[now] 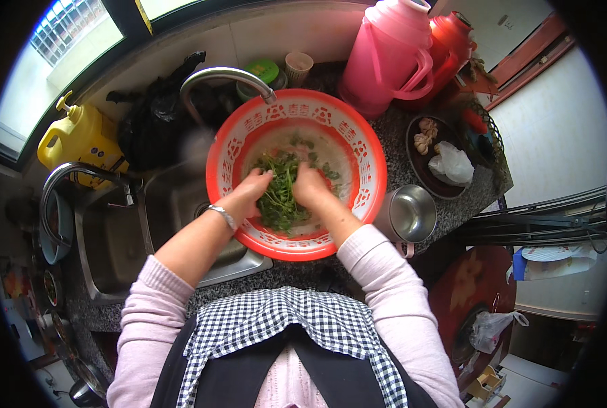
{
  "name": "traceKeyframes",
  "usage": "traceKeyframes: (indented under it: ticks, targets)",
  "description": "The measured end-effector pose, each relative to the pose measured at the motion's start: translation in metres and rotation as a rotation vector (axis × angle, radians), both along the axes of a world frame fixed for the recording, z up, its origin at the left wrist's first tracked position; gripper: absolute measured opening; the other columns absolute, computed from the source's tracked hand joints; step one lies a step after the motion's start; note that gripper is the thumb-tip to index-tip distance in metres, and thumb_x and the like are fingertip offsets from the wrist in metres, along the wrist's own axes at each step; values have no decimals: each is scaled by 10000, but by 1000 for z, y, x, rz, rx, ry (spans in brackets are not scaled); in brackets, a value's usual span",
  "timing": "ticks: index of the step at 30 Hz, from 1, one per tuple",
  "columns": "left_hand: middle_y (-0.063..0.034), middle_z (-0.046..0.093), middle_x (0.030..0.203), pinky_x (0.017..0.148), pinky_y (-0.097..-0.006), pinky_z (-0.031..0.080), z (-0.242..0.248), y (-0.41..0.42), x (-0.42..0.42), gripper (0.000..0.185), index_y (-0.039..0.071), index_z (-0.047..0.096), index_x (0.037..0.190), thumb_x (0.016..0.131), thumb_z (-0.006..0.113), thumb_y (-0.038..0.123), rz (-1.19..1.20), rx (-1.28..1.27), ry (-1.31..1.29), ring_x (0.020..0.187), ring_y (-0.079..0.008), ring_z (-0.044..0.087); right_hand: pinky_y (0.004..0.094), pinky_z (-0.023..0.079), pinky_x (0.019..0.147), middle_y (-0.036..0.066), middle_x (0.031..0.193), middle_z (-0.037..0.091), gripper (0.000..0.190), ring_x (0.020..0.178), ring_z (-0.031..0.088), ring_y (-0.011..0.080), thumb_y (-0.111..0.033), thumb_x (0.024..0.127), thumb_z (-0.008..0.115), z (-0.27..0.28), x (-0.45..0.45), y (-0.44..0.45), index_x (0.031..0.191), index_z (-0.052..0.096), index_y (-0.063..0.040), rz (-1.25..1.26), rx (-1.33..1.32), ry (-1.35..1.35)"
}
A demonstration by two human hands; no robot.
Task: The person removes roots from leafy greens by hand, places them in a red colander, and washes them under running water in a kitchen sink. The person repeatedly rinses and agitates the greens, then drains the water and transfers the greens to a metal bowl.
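Note:
A large red and white patterned basin [370, 168] with water in it stands on the counter, its left part over the sink. Leafy green herbs [282, 196] lie bunched in the water, and loose leaves float around them. My left hand [252, 189], with a silver bracelet at the wrist, grips the left side of the bunch. On its right side my right hand [307, 186] has its fingers curled into the stems; the fingertips are partly hidden. Over the basin's back rim reaches the spout of a curved metal faucet [227, 72].
A double steel sink [112, 245] with a second faucet [79, 168] is at left, near a yellow jug [81, 137] and black plastic bags [155, 117]. Right of the basin are a metal mug [412, 214], a dark tray with garlic [426, 133] and a pink thermos [385, 56].

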State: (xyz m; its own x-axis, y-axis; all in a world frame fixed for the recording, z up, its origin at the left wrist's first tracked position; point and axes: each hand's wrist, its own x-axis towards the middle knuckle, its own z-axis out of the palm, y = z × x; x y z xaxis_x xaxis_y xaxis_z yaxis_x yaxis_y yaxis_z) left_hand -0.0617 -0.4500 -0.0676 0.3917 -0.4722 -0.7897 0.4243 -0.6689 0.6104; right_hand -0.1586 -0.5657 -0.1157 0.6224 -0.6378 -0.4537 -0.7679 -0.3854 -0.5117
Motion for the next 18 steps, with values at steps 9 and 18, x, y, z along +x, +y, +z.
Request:
traceKeyframes:
  ticks: [9, 18]
  targets:
    - [-120, 637, 994, 845, -343, 511, 18, 9, 25, 390, 31, 519, 1159, 874, 685, 238, 38, -334, -147, 948, -199, 618, 420, 499, 832, 244, 1008, 656, 395, 955, 641, 362, -174, 768, 652, 46, -37, -29, 1112, 562, -3, -20, -65, -393]
    - [-229, 138, 1547, 985, -603, 392, -1, -6, -2, 710, 143, 367, 1443, 826, 656, 341, -1145, 282, -1270, 1338, -509, 286, 637, 195, 1086, 210, 1545, 163, 846, 1392, 189, 453, -463, 765, 681, 11, -27, 15, 1477, 316, -188, 545, -477, 240]
